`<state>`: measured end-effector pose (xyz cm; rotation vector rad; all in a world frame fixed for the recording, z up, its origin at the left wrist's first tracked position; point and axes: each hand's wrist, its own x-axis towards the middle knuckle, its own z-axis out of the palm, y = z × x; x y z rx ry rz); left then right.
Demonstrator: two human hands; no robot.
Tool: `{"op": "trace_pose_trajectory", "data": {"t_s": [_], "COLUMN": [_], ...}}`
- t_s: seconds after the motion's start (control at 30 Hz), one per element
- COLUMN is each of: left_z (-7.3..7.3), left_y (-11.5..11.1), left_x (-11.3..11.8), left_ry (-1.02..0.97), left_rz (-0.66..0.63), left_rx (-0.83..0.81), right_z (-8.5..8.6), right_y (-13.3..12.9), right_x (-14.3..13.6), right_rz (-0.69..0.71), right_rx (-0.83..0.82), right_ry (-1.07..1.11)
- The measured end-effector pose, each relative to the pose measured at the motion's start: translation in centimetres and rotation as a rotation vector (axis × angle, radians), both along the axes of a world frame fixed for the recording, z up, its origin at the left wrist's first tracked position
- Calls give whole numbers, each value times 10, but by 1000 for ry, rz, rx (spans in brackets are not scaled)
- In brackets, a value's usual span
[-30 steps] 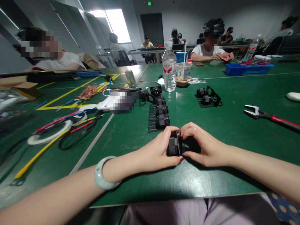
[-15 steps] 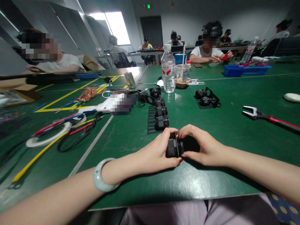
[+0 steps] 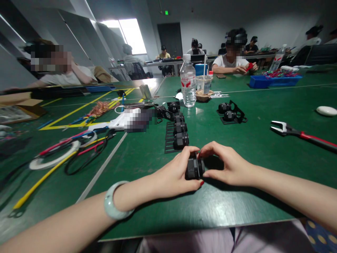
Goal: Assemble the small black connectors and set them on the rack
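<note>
A black cable gland (image 3: 191, 168) with a hexagonal body and a thin plate around it lies sideways near the table's front edge. My left hand (image 3: 177, 169) is closed around its body, thumb below and fingers over the top. At the plate's other side, my right hand (image 3: 225, 164) pinches the round black nut (image 3: 201, 166) between thumb and fingertips. Just beyond, a row of black cable glands on slotted plates (image 3: 170, 144) stands on the table. Farther right sit two more black glands (image 3: 229, 115) beside an angled black bracket (image 3: 237, 111).
Red-handled pliers (image 3: 302, 135) and a white oval object (image 3: 326, 111) lie at right. A water bottle (image 3: 188, 82) and a cup (image 3: 203, 84) stand ahead. Coloured cables (image 3: 46, 179) spread across the left. A blue tray (image 3: 259, 82) holds small red parts. Other people sit around.
The view has shifted slightly. Both hands keep their hold on the gland, with the right fingertips a little closer to the plate. A person at left has raised a hand toward the head.
</note>
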<state>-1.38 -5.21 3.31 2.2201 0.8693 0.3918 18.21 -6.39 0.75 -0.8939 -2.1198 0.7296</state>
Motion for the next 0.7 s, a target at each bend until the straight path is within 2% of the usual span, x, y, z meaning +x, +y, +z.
{"op": "trace_pose_trajectory", "data": {"t_s": [0.37, 0.7], "left_z": [-1, -2], "left_y": [1, 1], "left_x": [0, 0], "left_ry": [16, 13], "left_rz": [-8, -9], "left_rx": [6, 7], "right_z": [3, 4], "right_y": [-1, -1], "right_x": [0, 0], "right_rz": [11, 17], "right_rx": [-61, -37], "right_ry": [20, -15]}}
